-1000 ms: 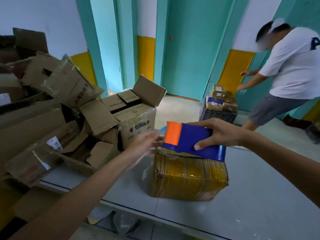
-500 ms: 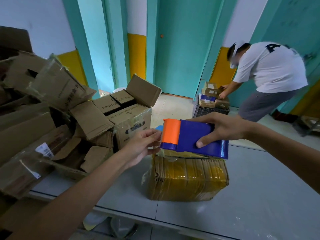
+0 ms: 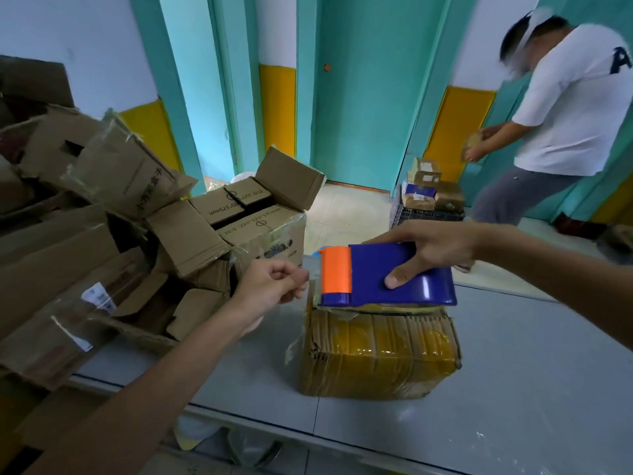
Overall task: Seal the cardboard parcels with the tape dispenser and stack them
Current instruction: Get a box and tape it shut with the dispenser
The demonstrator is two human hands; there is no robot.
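One parcel, one tape dispenser, two hands on the job.

The single tape-wrapped parcel point(image 3: 376, 354) sits on the grey table point(image 3: 513, 389). On top of it the right hand point(image 3: 435, 248) grips the one blue-and-orange tape dispenser point(image 3: 387, 275), thumb on its near side and fingers over the far edge. Just left of the parcel's top, the left hand point(image 3: 274, 282), fingers curled, pinches the clear tape end point(image 3: 310, 265). Further left lies a heap of empty boxes point(image 3: 102, 207); one open box point(image 3: 246, 214) reads "175mm". Behind the parcel one black crate point(image 3: 411, 214) carries at least three small parcels, beside one person point(image 3: 568, 108) whose white shirt shows an "A".
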